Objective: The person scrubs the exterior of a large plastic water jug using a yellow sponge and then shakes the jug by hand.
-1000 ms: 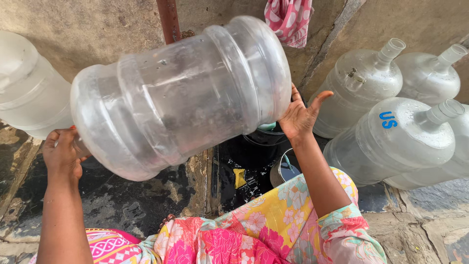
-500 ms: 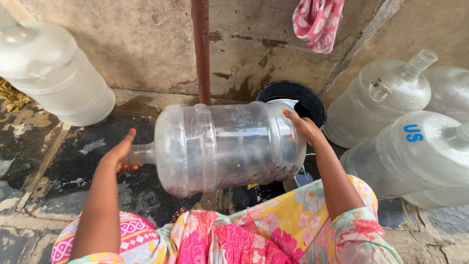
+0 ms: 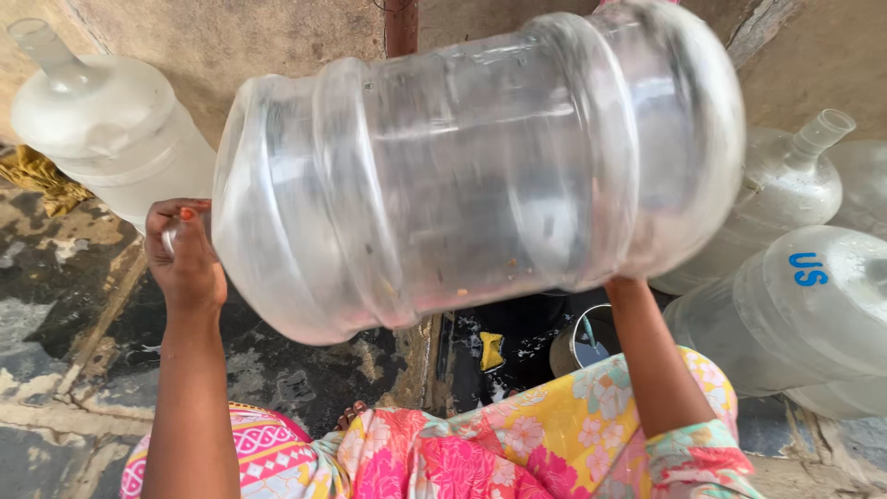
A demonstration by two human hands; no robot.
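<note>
Our left hand (image 3: 188, 263) grips the neck of the big clear water jug (image 3: 480, 176), held sideways above our lap; our right hand is hidden under its base, grip unclear, with other jugs (image 3: 795, 314) just beside

Outdoor washing yard: water jugs (image 3: 804, 314), wet stone floor (image 3: 83, 323).

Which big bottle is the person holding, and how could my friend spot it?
Find the brown pipe on the wall; right in front of it a huge clear jug lies sideways in the air. The left hand grips its neck end; the right hand is hidden behind its base. The other jugs rest down by the wall, and only this one is lifted.
</note>
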